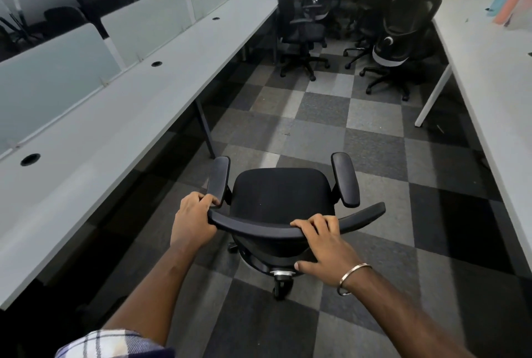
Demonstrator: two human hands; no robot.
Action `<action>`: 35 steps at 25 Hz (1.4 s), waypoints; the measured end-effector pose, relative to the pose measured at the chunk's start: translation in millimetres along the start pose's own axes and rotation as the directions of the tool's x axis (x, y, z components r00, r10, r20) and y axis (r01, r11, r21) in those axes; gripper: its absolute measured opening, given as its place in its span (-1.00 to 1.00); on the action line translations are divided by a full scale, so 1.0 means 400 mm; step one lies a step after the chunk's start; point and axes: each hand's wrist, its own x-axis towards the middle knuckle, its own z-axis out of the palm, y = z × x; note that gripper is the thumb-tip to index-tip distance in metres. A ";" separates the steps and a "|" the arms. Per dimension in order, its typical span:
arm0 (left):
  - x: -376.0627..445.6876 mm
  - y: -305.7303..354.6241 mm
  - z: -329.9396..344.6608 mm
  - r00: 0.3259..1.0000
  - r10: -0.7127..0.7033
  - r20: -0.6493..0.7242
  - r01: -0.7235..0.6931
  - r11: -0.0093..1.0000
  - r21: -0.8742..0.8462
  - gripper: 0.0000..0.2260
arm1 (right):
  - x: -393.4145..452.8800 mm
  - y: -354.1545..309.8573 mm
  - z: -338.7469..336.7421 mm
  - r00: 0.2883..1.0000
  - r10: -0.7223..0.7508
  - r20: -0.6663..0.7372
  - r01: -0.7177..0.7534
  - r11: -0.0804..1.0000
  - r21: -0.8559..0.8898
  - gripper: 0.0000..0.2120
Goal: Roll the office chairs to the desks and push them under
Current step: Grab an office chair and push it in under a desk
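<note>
**Steering the chair to its place**

Checkered carpet (339, 139) runs down an aisle between two long white runs of bench: the left bench (115, 139) with frosted dividers (51, 69), the right bench (489, 92) along the other side. Midway down the aisle stands the chair (282, 193), seat facing away, not yet under either bench. The left hand (193, 222) grips the left end of the curved backrest top, fingers wrapped over it; the right hand (322, 239) holds the rail further right, fingers curled over the top and thumb below — a bracelet (352, 278) sits on that wrist.

To do this well, I would judge it best to push evenly through both hands so the wheels track straight, then swing the seat toward the left bench, aiming for the open span beside the bench leg (204, 124). The armrests (345, 179) may catch the bench edge, so ease in slowly. More chairs (394, 41) wait clustered at the far end.
</note>
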 end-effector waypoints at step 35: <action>-0.476 0.130 0.054 0.987 0.157 -0.029 -0.156 0.987 0.048 -0.64 | -0.245 0.110 -0.073 0.994 0.056 -0.095 -0.059 0.998 -0.028 -0.31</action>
